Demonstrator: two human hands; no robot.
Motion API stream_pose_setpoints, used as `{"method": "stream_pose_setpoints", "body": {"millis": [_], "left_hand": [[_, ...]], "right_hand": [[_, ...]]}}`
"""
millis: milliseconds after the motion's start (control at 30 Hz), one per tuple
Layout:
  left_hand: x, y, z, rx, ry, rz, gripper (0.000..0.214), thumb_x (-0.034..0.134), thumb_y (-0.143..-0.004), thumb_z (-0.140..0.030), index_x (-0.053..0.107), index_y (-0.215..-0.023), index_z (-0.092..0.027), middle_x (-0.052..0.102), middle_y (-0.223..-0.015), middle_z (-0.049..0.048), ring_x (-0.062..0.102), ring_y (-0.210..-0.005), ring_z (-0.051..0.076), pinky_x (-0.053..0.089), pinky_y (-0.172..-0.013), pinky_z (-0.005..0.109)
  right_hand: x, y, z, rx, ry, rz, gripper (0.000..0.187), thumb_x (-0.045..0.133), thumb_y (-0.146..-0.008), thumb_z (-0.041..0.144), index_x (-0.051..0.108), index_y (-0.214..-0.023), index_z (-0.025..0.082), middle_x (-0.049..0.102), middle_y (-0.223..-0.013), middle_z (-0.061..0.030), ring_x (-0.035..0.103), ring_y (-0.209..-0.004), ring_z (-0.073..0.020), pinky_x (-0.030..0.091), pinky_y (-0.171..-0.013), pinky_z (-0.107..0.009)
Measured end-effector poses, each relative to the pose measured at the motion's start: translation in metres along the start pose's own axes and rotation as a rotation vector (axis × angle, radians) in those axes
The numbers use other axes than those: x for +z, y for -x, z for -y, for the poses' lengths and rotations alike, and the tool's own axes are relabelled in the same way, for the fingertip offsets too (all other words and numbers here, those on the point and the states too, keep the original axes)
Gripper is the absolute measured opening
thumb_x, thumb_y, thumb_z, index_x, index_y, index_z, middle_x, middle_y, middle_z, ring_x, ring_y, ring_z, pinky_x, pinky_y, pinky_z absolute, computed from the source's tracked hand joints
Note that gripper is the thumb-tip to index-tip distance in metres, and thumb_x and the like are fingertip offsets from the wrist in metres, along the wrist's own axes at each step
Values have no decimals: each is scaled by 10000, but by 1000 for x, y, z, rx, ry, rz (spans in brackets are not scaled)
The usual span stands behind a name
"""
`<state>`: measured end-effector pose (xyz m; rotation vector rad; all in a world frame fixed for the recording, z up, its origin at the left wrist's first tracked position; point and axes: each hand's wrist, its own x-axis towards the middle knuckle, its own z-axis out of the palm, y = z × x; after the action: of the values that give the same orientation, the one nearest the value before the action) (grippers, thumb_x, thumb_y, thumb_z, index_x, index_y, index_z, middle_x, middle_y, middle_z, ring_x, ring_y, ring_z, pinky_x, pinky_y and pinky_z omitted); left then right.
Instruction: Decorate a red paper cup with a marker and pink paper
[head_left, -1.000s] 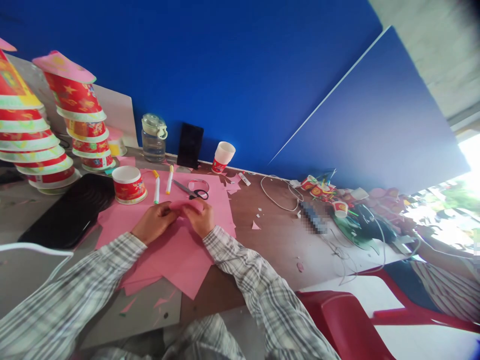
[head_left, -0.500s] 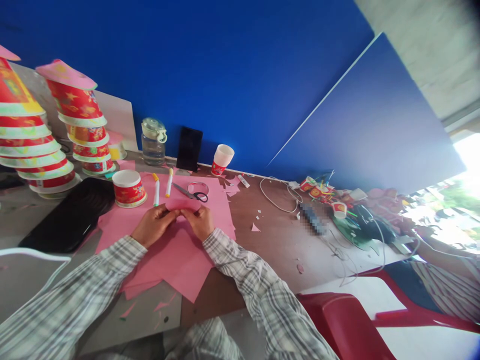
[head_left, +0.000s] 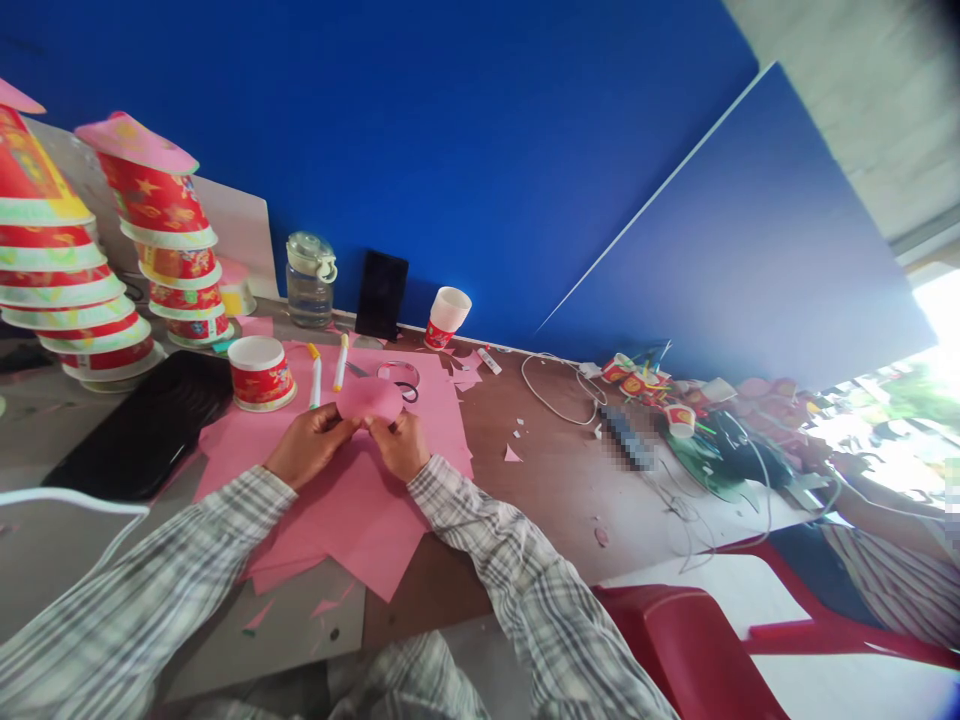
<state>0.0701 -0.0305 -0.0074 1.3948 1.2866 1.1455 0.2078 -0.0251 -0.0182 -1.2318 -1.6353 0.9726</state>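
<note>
A small rounded piece of pink paper (head_left: 369, 398) is pinched along its near edge by both hands. My left hand (head_left: 313, 443) grips it from the left, and my right hand (head_left: 401, 440) from the right, thumbs close together. Larger pink sheets (head_left: 375, 545) lie under the hands. Just beyond the paper rest scissors (head_left: 409, 391), partly covered by it, and a roll of pink tape (head_left: 397, 371). Two white markers, one with an orange cap (head_left: 315, 375) and one with a yellow end (head_left: 340, 363), lie to the left, near a red and white paper cup (head_left: 261, 374).
Stacked red cup towers with pink tops (head_left: 154, 215) stand at the left, behind a black glossy device (head_left: 142, 430). A water jug (head_left: 310, 280), a phone (head_left: 381, 295) and upright cups (head_left: 448, 317) line the blue partition. Cables (head_left: 559, 415) and clutter lie right; a person sits beyond the red chair (head_left: 690, 650).
The pink paper piece has tilted up, showing more of its face and covering more of the scissors. Both hands keep their pinch in nearly the same spot.
</note>
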Motion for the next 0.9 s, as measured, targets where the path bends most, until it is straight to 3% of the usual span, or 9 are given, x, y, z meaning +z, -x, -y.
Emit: {"method": "stream_pose_setpoints", "body": {"millis": [167, 300, 500, 667, 767, 900], "left_hand": [[2, 2, -7, -20, 1, -41, 271, 563, -542, -417, 510, -514, -153, 407, -407, -36, 321, -405, 110, 255, -353, 236], [1, 0, -5, -29, 43, -16, 302, 569, -537, -410, 583, -637, -125, 488, -469, -10, 371, -438, 125, 301, -386, 247], [0, 0, -2, 1, -41, -9, 270, 531, -575, -397, 591, -645, -143, 425, -424, -26, 385, -437, 146, 315, -397, 260], [1, 4, -3, 67, -155, 30, 267, 495, -612, -412, 546, -561, -155, 467, -424, -8, 388, -415, 139, 310, -388, 263], [2, 5, -1, 97, -135, 4, 253, 493, -632, -394, 542, -570, -153, 445, -437, -18, 380, -425, 134, 307, -389, 259], [1, 5, -2, 86, -97, -74, 236, 509, -647, -370, 510, -543, -158, 397, -414, -35, 343, -406, 120, 271, -371, 250]], "right_hand": [[1, 0, -4, 10, 6, 16, 301, 471, -764, 316, 505, -536, 123, 374, -496, 38, 348, -476, -60, 290, -464, -182], [0, 0, -3, 23, -16, 17, 337, 477, -774, 350, 509, -524, 127, 355, -468, 42, 323, -452, -58, 270, -436, -182], [-1, -2, -3, -21, -152, -27, 284, 534, -758, 391, 624, -755, 121, 583, -618, -4, 487, -552, -90, 427, -546, -196], [-2, -5, -6, 24, -152, -140, 268, 569, -719, 346, 663, -783, 104, 648, -678, -34, 557, -632, -126, 474, -594, -221], [-2, -4, -4, 28, -181, -123, 283, 571, -727, 363, 664, -774, 101, 634, -653, -32, 540, -617, -121, 469, -587, -222], [-1, -1, 0, -38, -224, 5, 317, 554, -751, 384, 664, -843, 101, 632, -690, -33, 518, -601, -104, 457, -597, -214]]}}
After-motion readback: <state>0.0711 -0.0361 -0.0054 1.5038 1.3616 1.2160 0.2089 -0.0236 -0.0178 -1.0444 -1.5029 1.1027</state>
